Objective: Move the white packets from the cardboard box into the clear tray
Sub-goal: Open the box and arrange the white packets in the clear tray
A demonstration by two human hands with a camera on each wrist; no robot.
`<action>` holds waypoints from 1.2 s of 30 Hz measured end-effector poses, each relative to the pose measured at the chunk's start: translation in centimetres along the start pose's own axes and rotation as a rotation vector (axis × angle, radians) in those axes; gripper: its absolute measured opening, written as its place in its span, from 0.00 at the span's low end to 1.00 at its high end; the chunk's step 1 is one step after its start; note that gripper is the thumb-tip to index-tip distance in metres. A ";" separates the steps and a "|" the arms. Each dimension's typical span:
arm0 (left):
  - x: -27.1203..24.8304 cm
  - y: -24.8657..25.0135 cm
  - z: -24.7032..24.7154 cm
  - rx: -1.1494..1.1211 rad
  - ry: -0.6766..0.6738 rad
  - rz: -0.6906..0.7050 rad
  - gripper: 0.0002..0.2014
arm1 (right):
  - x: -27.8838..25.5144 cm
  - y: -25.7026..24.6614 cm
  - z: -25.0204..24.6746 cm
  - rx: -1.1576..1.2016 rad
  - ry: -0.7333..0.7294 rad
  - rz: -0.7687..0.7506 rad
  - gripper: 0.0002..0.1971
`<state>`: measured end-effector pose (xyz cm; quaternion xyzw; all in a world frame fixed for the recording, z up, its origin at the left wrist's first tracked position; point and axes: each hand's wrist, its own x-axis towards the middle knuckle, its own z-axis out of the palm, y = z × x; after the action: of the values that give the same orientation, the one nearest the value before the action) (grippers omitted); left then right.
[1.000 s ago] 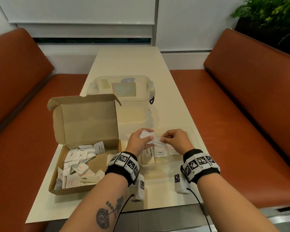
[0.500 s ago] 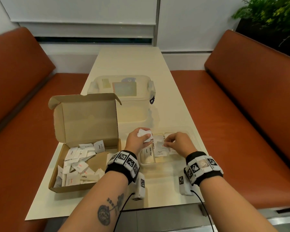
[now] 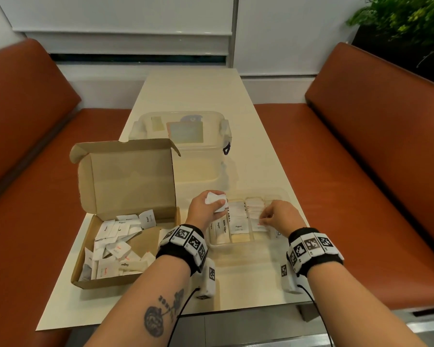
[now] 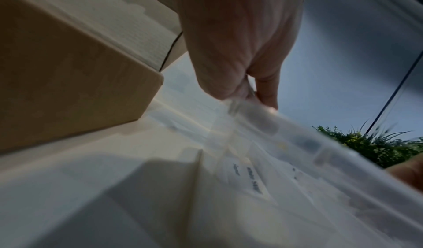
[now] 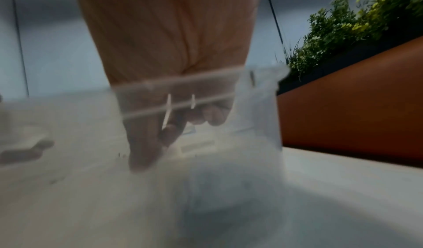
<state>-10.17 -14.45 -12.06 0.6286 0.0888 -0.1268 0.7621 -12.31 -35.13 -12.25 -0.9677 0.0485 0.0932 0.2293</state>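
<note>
The cardboard box (image 3: 105, 281) lies open at the left of the table, with several white packets (image 3: 115, 244) loose inside. To its right stands the clear tray (image 3: 236, 247), holding rows of labelled packets (image 3: 238, 221). My left hand (image 3: 217, 204) hovers over the tray's left end and grips a small bunch of white packets (image 3: 214, 197). My right hand (image 3: 263, 220) reaches down into the tray's right part, its thumb and forefinger pinching a packet (image 3: 258, 227) among the row there. In the right wrist view the fingers (image 5: 146, 143) show blurred through the tray wall (image 5: 178, 85).
A clear lidded storage bin (image 3: 181, 136) stands behind the box and tray. Orange benches (image 3: 361, 171) run along both sides of the narrow table (image 3: 193, 93). A plant (image 3: 406, 23) fills the far right corner. The table's near edge lies just under my wrists.
The hands, together on one packet a second ago, have parted. My right hand has gone down and right into the tray with a packet; my left hand keeps the bunch and has lifted slightly.
</note>
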 end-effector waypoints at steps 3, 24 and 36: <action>-0.1 0.0 0.0 0.006 -0.012 -0.001 0.08 | 0.2 0.1 0.5 -0.037 0.007 -0.013 0.04; -0.1 0.2 0.0 0.023 -0.019 -0.019 0.08 | -0.3 -0.2 1.5 -0.047 0.050 -0.035 0.08; -0.5 0.6 0.3 -0.041 -0.149 -0.116 0.15 | -0.6 -6.6 1.3 0.363 0.182 -0.230 0.12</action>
<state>-10.45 -14.55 -11.28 0.5956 0.0706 -0.2153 0.7707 -12.24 -28.62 -10.40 -0.9140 -0.0258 -0.0316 0.4036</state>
